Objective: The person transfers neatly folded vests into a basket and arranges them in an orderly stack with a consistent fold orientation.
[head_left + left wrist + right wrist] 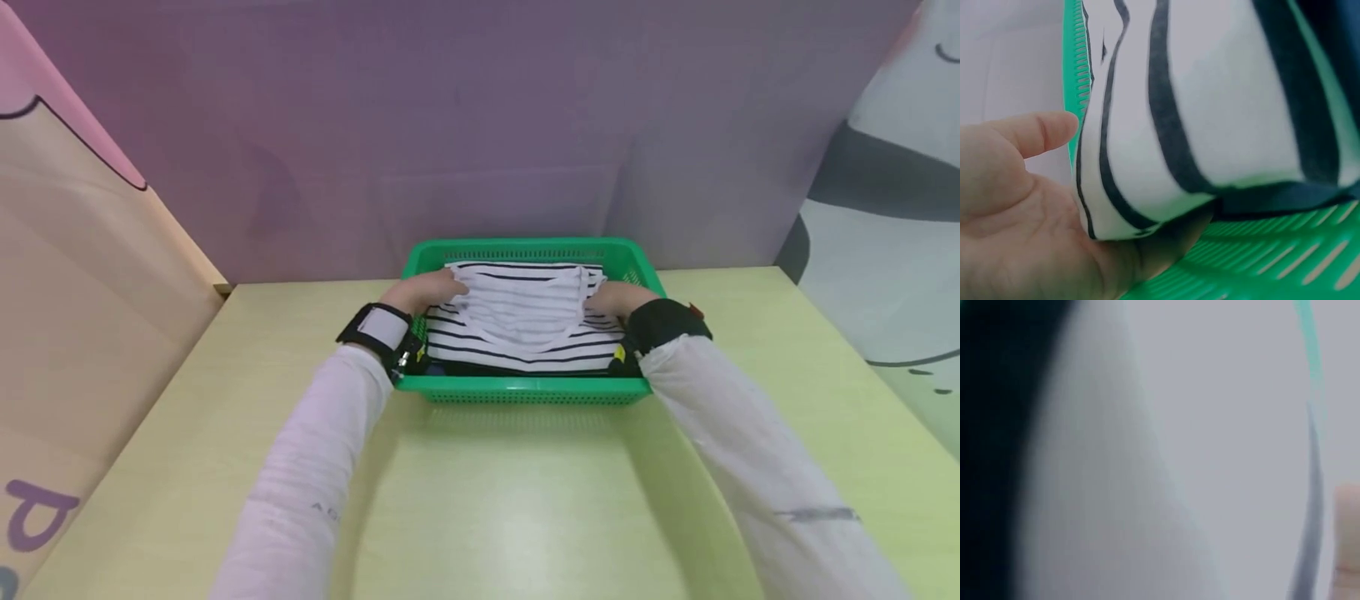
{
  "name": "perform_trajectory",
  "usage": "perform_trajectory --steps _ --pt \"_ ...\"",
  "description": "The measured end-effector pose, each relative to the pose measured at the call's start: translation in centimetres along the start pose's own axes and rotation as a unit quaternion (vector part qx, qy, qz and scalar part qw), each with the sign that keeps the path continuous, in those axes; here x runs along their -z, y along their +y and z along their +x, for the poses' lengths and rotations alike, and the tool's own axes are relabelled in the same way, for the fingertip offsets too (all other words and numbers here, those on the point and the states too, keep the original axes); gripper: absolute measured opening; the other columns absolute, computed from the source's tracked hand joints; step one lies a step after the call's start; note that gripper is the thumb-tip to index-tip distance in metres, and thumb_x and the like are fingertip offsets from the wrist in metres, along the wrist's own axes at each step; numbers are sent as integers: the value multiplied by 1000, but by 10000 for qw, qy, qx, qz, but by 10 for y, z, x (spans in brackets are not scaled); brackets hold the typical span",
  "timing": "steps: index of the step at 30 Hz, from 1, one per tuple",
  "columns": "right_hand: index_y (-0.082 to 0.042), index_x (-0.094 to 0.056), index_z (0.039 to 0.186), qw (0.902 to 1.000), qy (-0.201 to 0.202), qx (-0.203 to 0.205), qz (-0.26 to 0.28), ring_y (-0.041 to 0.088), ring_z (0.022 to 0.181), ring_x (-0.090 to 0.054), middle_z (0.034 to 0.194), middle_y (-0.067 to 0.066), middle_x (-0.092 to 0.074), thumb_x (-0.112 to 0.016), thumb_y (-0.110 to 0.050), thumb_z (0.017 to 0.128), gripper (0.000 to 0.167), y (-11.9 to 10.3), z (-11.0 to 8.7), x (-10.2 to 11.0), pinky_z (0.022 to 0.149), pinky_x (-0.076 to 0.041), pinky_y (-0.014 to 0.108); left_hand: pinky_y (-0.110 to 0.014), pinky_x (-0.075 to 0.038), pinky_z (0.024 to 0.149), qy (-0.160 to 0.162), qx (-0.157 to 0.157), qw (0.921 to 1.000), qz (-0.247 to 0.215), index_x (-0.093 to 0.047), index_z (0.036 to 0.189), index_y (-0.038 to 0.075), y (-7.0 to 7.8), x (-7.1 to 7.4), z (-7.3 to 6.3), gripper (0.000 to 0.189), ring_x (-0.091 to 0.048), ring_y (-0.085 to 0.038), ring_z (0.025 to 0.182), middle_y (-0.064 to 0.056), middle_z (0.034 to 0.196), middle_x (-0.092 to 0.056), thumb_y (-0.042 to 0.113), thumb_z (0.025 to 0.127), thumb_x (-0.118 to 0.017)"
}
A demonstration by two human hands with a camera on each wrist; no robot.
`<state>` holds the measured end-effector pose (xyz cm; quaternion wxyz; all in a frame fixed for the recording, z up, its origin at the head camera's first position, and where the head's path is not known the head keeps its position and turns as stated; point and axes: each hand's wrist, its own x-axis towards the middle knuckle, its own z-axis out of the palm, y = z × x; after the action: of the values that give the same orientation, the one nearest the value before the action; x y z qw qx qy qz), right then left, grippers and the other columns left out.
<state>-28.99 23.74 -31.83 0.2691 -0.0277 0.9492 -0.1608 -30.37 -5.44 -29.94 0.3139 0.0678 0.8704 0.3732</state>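
Observation:
A folded white shirt (517, 350) with dark stripes lies in a green plastic basket (517, 385), its neckline facing up. At the shirt's left side is my left hand (427, 289). In the left wrist view, the left hand (1035, 212) has its thumb straight beside the shirt (1222, 94), and its other fingers reach beneath the fold, where they are hidden. My right hand (621, 298) touches the shirt's right side, with its fingertips mostly out of sight. The right wrist view is blurred and filled with pale cloth (1166, 456); only a sliver of hand shows.
Dark cloth (1260, 201) lies under the shirt inside the basket. The basket stands on a light wooden table (510, 500), close to a purple-grey back panel (465, 125). Printed panels rise at the left and right.

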Motion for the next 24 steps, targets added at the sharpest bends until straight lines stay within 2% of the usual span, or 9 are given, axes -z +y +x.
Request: perform_trajectory --steps 4,10,15,24 --pt "20 -10 142 9980 -252 22 582 48 135 -26 150 37 -7 -32 -23 101 63 -5 -13 4 104 -39 50 -40 -11 119 20 27 10000 26 -1 152 6 1 -1 1 65 7 -24 147 -6 160 10 28 102 -36" --pt "13 -6 146 9912 -429 -367 1199 50 130 -35 149 35 -17 -32 -27 102 65 -12 -21 12 101 -43 50 -41 -12 119 3 116 9998 -151 2 152 8 0 1 0 65 8 -24 146 -5 159 12 28 102 -34" --pt "11 -5 147 9913 -498 -294 1185 50 126 -39 149 34 -16 -33 -28 102 65 -18 -34 21 99 -46 47 -41 -10 119 56 158 9993 -324 4 152 8 1 2 -4 66 8 -24 146 -5 159 12 28 102 -35" --pt "11 -6 147 9909 -601 -163 1195 48 125 -43 149 34 -17 -32 -29 103 65 -18 -38 23 97 -47 46 -46 -17 117 227 175 9996 -68 0 152 5 4 2 -13 65 -2 -29 146 -10 160 4 30 102 -33"
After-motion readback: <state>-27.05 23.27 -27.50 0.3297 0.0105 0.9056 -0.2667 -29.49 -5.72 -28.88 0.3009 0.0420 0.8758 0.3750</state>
